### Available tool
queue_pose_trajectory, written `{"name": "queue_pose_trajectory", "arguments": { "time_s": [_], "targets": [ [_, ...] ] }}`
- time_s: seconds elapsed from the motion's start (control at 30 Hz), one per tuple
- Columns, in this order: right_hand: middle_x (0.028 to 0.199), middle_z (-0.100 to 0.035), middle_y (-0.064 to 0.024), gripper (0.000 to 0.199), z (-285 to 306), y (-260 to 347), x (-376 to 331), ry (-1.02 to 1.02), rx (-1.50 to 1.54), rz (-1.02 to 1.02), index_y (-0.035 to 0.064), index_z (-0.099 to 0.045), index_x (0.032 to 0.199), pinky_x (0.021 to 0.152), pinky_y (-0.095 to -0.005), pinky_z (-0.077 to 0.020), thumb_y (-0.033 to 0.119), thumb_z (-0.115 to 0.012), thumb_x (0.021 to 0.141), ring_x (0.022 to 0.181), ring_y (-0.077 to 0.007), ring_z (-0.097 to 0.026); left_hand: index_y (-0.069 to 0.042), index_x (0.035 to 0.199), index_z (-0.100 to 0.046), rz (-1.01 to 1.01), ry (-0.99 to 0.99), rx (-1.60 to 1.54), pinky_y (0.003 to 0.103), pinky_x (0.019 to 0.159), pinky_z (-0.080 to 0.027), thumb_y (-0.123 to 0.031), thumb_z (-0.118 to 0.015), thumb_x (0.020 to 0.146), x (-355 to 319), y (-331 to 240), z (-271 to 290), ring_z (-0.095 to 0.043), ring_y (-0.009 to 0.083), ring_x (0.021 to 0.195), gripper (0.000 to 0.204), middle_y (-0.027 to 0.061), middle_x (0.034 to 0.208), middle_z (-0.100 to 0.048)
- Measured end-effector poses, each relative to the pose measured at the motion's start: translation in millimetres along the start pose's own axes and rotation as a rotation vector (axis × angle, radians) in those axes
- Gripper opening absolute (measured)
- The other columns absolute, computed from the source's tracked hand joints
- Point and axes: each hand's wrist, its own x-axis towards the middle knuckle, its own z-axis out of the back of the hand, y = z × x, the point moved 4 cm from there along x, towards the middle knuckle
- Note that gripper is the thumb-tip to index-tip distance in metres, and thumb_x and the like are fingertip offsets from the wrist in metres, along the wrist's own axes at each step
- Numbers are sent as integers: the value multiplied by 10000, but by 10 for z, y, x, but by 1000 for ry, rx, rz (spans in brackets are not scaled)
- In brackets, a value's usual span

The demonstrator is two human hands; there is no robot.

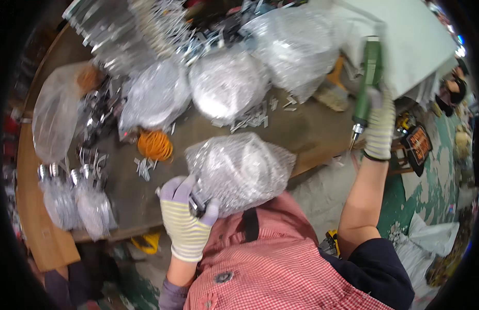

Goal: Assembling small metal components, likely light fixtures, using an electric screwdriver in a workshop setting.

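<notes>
My left hand (186, 219), in a striped glove with purple fingertips, is closed round a small shiny metal fitting (197, 204). The fitting sits at the near left edge of a rounded object in bubble wrap (244, 168); whether the two are joined, I cannot tell. That wrapped object rests at the table's front edge, against my checked apron. Off to the right, my right hand (379, 121), gloved too, grips a green electric screwdriver (371, 72). Its bit points down toward me, apart from the wrapped object. The right hand is slightly blurred.
Three more bubble-wrapped objects (226, 85) stand across the table's back. Small metal pieces (252, 119), an orange coil (155, 145) and a brush (332, 95) lie around them. Wrapped parts with metal ends (79, 201) are at left. A white board (405, 39) covers the back right.
</notes>
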Motion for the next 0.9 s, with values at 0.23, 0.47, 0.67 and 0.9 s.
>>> {"name": "queue_pose_trajectory", "arguments": {
  "time_s": [0.23, 0.47, 0.67, 0.9],
  "targets": [
    [764, -524, -15, 461, -1146, 537, -912, 213, 1392, -447, 63, -541, 1246, 895, -436, -460, 374, -635, 919, 742, -180, -551, -30, 1176, -616, 28, -14, -16, 385, 849, -472, -97, -799, 646, 11, 62, -53, -561, 303, 942, 565, 142, 1061, -556],
    [712, -418, 32, 330, -1682, 313, -1259, 392, 1553, -575, 105, -564, 1097, 893, -391, -429, 379, -616, 921, 669, -137, -445, -43, 1183, -641, 77, -38, -34, 424, 898, -462, -206, -825, 658, -22, 52, -80, -562, 332, 989, 580, 153, 1093, -572],
    [702, -396, 28, 281, -1724, 284, -1273, 386, 1534, -542, 101, -576, 1050, 897, -363, -444, 344, -619, 917, 656, -131, -428, -45, 1180, -643, 68, -35, -30, 420, 885, -472, -220, -824, 662, -32, 76, -60, -565, 331, 978, 576, 153, 1096, -573],
    [712, -422, 34, 326, -1751, 218, -1279, 378, 1589, -576, 145, -581, 1064, 857, -376, -396, 431, -598, 910, 672, -148, -423, -29, 1096, -692, 131, 89, -56, 400, 843, -492, -208, -828, 640, 54, 51, -63, -582, 312, 952, 509, 162, 1095, -567]
  ]
}}
